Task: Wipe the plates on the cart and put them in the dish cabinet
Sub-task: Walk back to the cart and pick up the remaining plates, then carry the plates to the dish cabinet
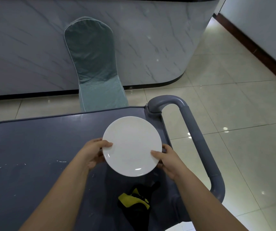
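Black-and-yellow cloth [136,200] is lying crumpled on the cart top [33,147] at its near edge, toward the right end, between the two forearms. Just past it, both hands are gripping one white plate [131,145] by opposite sides of the rim. Left hand [95,152] is clamping the left rim, thumb lying on top, fingers curling underneath. Right hand [167,160] is pinching the right rim the same way, thumb on the upper face, fingers under. The plate is facing up, slightly tilted toward the camera, and looks raised off the surface, hanging over the right end of the cart top and casting a shadow below. Its face is looking clean and glossy. Small white scuffs are showing on the cart top left of the left arm. Grey cart handle [195,135] is looping off the right end, just beside the plate. Beyond the far edge, a chair in a teal cover [93,64] is standing on the tiled floor [234,97], its back against a marble-look counter [150,39].
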### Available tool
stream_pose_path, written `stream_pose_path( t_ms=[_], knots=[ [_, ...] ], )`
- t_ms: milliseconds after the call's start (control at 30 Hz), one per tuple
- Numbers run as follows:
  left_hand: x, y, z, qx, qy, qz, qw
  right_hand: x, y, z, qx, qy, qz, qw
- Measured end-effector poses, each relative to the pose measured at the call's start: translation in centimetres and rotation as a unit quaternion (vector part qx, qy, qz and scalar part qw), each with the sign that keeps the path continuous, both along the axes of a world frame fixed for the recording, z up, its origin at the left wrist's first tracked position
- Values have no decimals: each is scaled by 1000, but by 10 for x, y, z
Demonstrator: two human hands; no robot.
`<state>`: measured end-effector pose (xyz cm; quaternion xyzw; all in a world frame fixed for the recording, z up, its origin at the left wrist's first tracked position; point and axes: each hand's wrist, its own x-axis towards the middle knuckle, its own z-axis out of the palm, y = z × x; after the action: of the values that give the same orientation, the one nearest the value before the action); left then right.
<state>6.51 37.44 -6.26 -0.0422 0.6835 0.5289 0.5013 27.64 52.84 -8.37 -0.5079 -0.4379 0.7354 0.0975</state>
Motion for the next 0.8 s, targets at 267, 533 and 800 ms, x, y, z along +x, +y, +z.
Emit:
stream_pose_path(
  t_ms=[267, 533, 800],
  knots=[
    [3, -3, 8, 41, -20, 30, 998, -1, 4, 19, 73, 10, 1, 997],
    [0, -83, 31, 66, -20, 187, 980, -50, -31, 69, 121, 70, 125, 982],
    [45, -275, 47, 82, 13, 462, 883, -145, -178, 73, 104, 105, 353, 924]
  ],
)
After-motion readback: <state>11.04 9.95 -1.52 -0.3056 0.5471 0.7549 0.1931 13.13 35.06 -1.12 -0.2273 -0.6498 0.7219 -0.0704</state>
